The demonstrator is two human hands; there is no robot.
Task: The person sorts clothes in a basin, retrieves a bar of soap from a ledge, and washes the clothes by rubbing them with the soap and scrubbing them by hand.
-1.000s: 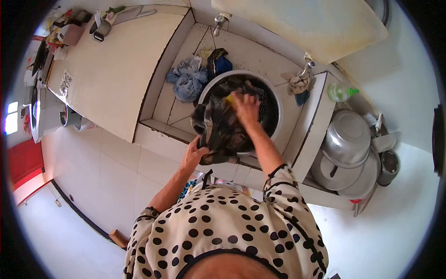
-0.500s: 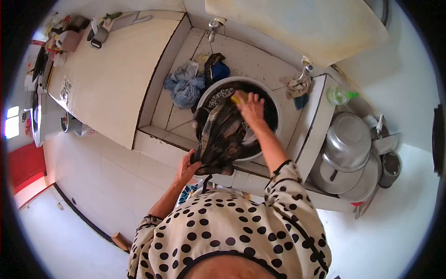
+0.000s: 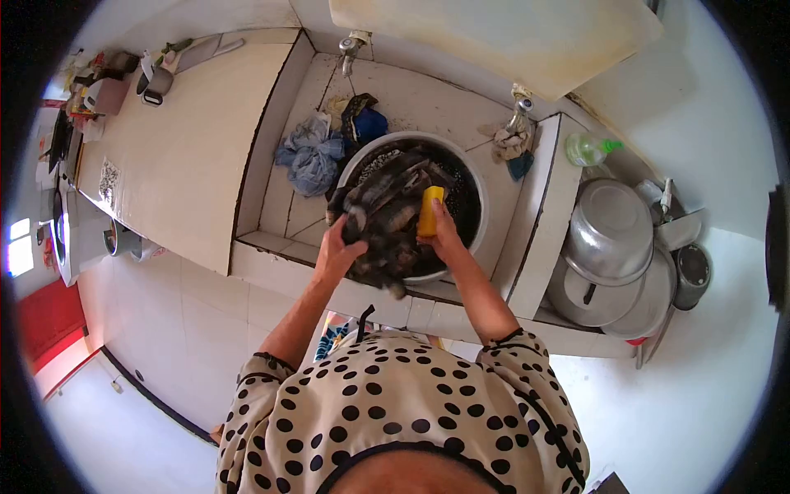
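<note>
A yellow bar of soap (image 3: 429, 212) stands upright in my right hand (image 3: 448, 236), over the right side of the round basin (image 3: 484, 206). My left hand (image 3: 333, 253) is closed on a dark, patterned garment (image 3: 393, 218) at the basin's front left. The garment lies bunched over the basin, and its lower end hangs past the front rim, blurred. Other dark cloth, partly black-and-white, shows beneath it.
Left of the basin lie a light blue cloth (image 3: 313, 160) and a dark blue one (image 3: 369, 123). Two taps (image 3: 351, 51) overhang the tiled sink; a rag (image 3: 513, 142) lies below the right one. A green-capped bottle (image 3: 588, 149) and metal pots (image 3: 609, 230) stand at right.
My right hand has drawn back from the garment and lifted the soap toward me. My left hand has moved up to the basin's rim, bunching the garment that was stretched out.
</note>
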